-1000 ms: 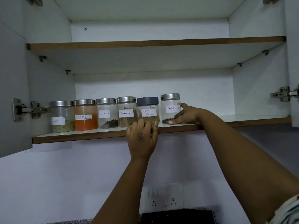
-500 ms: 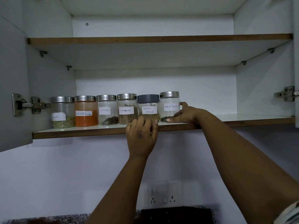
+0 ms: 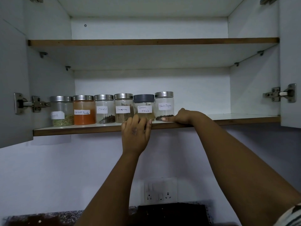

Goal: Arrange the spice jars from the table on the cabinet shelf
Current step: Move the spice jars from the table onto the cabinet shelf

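My left hand (image 3: 136,132) is raised to the front edge of the lower cabinet shelf (image 3: 78,130), its fingers (image 3: 141,121) straight and lying against the bottom of the Garam Masala jar (image 3: 144,107), the one with the dark lid; this grip is loose and flat, not curled round anything. Just to its right, my right hand (image 3: 182,117) rests on the shelf beside the Black Pepper jar (image 3: 164,105), thumb stretched along the board at the jar's foot and the other fingers reaching round behind the glass, where I cannot see how tightly they hold. All six jars stand upright in one row on that shelf, touching or nearly touching. Leftward from my left hand come the Cinnamon jar (image 3: 123,107), the Cloves jar (image 3: 104,109), the Red Chilli Powder jar (image 3: 83,110) with its orange fill, and a last jar (image 3: 61,110) of greenish seed whose label I cannot read. Above my hands the upper shelf (image 3: 153,41) spans the cabinet. Below my forearms a wall socket plate (image 3: 160,190) shows, and under it a strip of bench (image 3: 40,220).
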Demonstrator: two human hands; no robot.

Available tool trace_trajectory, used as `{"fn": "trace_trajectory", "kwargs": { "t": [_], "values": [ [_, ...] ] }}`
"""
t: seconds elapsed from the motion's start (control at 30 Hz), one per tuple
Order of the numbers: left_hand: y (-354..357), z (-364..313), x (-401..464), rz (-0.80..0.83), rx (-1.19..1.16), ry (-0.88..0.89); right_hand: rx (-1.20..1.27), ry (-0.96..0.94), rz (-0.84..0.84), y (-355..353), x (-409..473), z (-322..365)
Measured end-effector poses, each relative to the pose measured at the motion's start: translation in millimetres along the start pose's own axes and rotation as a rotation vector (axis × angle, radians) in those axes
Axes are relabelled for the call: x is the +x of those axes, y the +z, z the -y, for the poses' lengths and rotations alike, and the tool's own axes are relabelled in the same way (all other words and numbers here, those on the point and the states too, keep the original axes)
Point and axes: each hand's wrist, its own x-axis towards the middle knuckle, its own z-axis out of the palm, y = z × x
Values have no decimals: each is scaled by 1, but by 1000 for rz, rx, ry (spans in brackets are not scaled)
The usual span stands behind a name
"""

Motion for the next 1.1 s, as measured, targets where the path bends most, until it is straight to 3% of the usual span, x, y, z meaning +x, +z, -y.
{"fn": "trace_trajectory", "kwargs": {
  "t": [0.2,0.4,0.57,0.67,0.8,1.1],
  "values": [
    [-4,0,-5,27,20,40,-197,26,-165,8,-29,-10],
    [-12,-12,-17,104,78,-22,-467,-173,-397,30,-67,-39],
    [-25,-33,-51,248,-132,-152,-283,-269,-554,70,-97,-72],
    [-44,-55,-111,325,-351,-255,-144,-172,-620,121,-123,-98],
    [-71,-82,-228,526,-482,-573,-107,-67,-488,205,-167,-139],
    [-125,-66,-413,1033,-313,-442,-154,58,46,338,-240,-204]
  ]
}}
